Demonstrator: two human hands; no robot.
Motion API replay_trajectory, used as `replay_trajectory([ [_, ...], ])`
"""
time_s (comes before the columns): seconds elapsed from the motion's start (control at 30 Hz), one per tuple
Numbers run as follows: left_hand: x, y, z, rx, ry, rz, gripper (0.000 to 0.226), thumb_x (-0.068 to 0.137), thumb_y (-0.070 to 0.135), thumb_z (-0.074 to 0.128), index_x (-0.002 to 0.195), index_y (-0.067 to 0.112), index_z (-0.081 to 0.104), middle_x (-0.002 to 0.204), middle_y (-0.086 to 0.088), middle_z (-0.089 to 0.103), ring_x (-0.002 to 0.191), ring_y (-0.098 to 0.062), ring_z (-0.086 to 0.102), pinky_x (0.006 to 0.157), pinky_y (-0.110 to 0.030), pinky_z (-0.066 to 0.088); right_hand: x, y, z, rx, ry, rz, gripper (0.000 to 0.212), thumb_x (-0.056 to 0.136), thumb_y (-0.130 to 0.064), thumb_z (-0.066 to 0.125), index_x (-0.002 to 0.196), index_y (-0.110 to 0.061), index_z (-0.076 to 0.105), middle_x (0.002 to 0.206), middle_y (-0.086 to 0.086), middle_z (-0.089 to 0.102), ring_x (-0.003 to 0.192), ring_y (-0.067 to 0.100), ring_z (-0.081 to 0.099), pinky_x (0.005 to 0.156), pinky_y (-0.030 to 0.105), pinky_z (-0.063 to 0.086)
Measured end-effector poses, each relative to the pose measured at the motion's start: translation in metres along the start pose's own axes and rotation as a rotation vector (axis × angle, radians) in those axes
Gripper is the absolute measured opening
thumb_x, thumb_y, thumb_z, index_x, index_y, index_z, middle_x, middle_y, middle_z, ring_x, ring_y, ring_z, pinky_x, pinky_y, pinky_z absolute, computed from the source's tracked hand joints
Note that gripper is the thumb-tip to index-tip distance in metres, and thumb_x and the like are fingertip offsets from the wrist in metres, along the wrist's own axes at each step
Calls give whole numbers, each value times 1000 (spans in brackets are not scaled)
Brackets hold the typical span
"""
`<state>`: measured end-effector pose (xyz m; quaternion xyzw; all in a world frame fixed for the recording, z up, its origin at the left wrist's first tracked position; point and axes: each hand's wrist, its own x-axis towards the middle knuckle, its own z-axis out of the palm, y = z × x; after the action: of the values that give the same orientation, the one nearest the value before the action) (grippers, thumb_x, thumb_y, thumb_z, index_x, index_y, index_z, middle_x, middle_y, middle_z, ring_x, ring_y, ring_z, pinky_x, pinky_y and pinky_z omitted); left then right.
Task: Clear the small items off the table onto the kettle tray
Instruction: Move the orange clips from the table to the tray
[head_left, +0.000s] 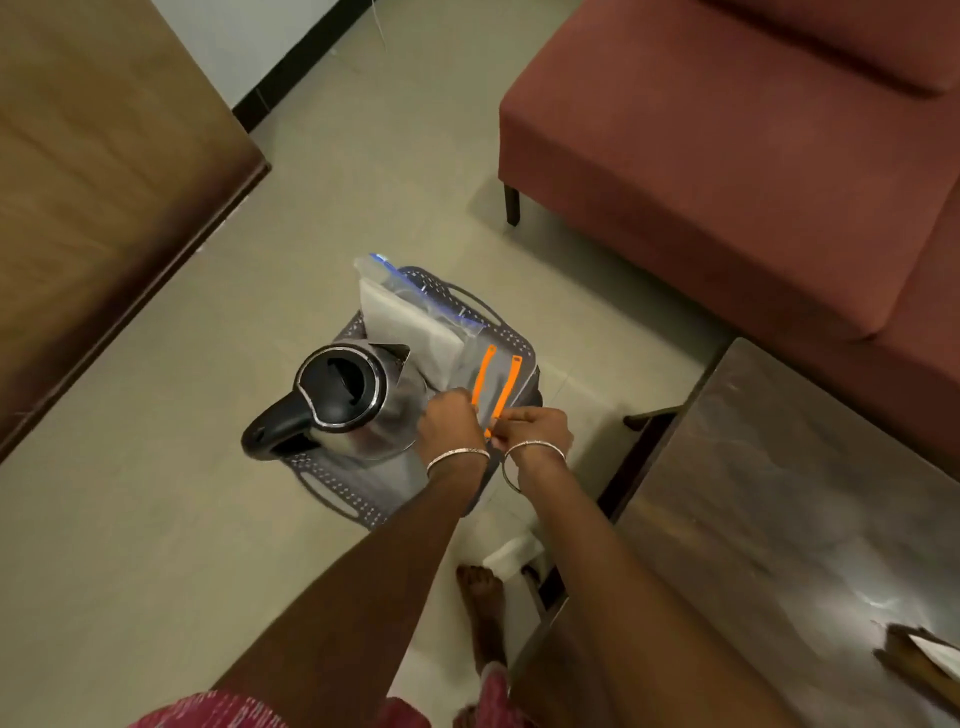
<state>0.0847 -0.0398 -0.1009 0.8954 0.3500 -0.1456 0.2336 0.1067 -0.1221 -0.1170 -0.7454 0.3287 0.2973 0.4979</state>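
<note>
Two orange strips (484, 376) lying parallel on the tray (332, 480) by its right edge, long axes pointing away, leaning slightly right, kettle (343, 397) at left edge, right hand (537, 428) pinching one near end, left hand (449, 423) curled at the other, grip hidden

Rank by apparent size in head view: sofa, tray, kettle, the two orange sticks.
1. sofa
2. tray, partly covered
3. kettle
4. orange sticks: the two look alike, so they are not ranked against each other

The kettle (353, 400) and plastic bags (410, 322) crowd the tray (332, 478); bare floor (156, 519) lies open left.
</note>
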Motion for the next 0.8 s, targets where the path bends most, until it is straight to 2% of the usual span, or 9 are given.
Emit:
replay_trajectory([
  [0.07, 20, 0, 10, 29, -29, -14, 20, 94, 13, 53, 104, 12, 70, 104, -14, 69, 102, -34, 63, 78, -40, 49, 13, -4, 10, -79, 19, 12, 13, 63, -8, 87, 69, -13, 77, 79, 15, 75, 79, 33, 72, 79, 44, 60],
  [0.2, 47, 2, 22, 70, -75, -20, 18, 94, 12, 53, 101, 12, 69, 103, -13, 69, 102, -33, 63, 77, -39, 49, 24, -21, 24, -264, 106, 6, 13, 64, -15, 82, 62, -15, 69, 81, 11, 73, 89, 33, 70, 76, 35, 58],
  [0.23, 51, 3, 24, 75, -84, -20, 17, 93, 11, 54, 99, 12, 70, 101, -14, 69, 101, -34, 63, 77, -40, 49, 27, -25, 26, -309, 133, 3, 10, 66, -16, 79, 72, -13, 71, 89, 13, 73, 93, 33, 69, 76, 36, 56],
  [0.3, 55, 3, 28, 59, -101, -13, 17, 90, 9, 55, 95, 12, 71, 98, -15, 69, 99, -36, 64, 76, -39, 51, 33, -28, 31, -366, 154, -15, 25, 71, -18, 74, 93, -5, 71, 101, 17, 71, 100, 35, 66, 79, 37, 55],
  [0.4, 59, 1, 33, 35, -142, -13, 21, 87, 8, 54, 98, 12, 72, 99, -18, 68, 99, -38, 63, 77, -39, 51, 39, -31, 34, -390, 171, -38, 32, 78, -23, 72, 103, -3, 65, 110, 19, 68, 106, 37, 64, 82, 38, 53],
  [0.47, 61, -1, 35, 9, -158, -11, 23, 87, 9, 55, 102, 12, 72, 101, -18, 68, 100, -38, 63, 78, -39, 51, 41, -32, 35, -402, 170, -46, 28, 80, -21, 71, 101, -3, 64, 111, 19, 67, 105, 36, 63, 77, 36, 51],
  [0.6, 60, -3, 38, -68, -126, -13, 22, 82, 8, 59, 96, 12, 75, 94, -19, 70, 92, -40, 65, 73, -38, 53, 42, -28, 36, -417, 171, -98, 17, 78, -17, 74, 82, -4, 62, 100, 18, 70, 96, 35, 66, 63, 29, 40],
  [0.7, 58, -7, 42, -143, -109, -12, 22, 78, 5, 61, 93, 13, 76, 88, -18, 71, 87, -38, 65, 69, -34, 50, 46, -20, 33, -411, 124, -142, 15, 75, -19, 77, 84, -7, 74, 93, 13, 74, 95, 32, 68, 70, 29, 50],
  [0.8, 62, -18, 49, -254, -142, -13, 31, 83, 0, 58, 104, 15, 75, 97, -13, 73, 93, -30, 67, 79, -31, 52, 46, -10, 24, -253, 8, -145, 9, 73, -14, 78, 81, -12, 80, 85, 10, 77, 87, 28, 71, 82, 40, 59],
])
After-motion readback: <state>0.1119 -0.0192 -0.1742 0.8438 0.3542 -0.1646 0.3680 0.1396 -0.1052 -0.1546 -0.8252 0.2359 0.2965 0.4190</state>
